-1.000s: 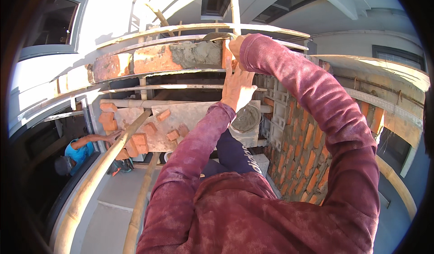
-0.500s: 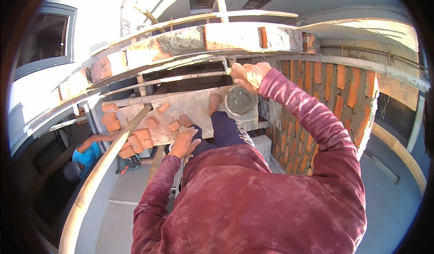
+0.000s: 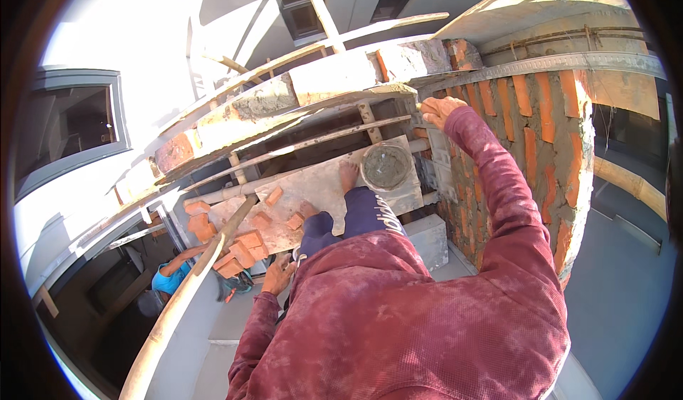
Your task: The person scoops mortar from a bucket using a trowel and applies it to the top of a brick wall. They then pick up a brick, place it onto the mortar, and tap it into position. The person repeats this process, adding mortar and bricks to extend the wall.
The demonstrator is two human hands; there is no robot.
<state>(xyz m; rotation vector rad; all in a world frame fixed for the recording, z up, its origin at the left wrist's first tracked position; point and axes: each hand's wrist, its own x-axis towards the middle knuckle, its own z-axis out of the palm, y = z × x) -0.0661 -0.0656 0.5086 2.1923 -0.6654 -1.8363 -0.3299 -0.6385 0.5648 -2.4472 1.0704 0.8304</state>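
Note:
My right hand [image 3: 437,108] reaches up to the top edge of the curved red brick wall [image 3: 530,137] and rests there, fingers pointing left at a thin grey lath [image 3: 356,94]; I see nothing held in it. My left hand [image 3: 277,275] hangs low with spread, empty fingers, just right of a heap of broken bricks [image 3: 235,247]. A round pan of grey mortar [image 3: 386,165] stands on the plank platform [image 3: 320,183] beside my bare feet [image 3: 348,174].
A brick course with wet mortar [image 3: 263,104] runs across the top left. A bamboo pole [image 3: 181,304] slants along the lower left. Below the platform stands a person in a blue shirt [image 3: 171,277]. A grey block [image 3: 428,238] sits at the wall's foot.
My left hand has dropped from up by the wall down to my side near the brick heap. My right hand has stayed on the wall top as my view tilted.

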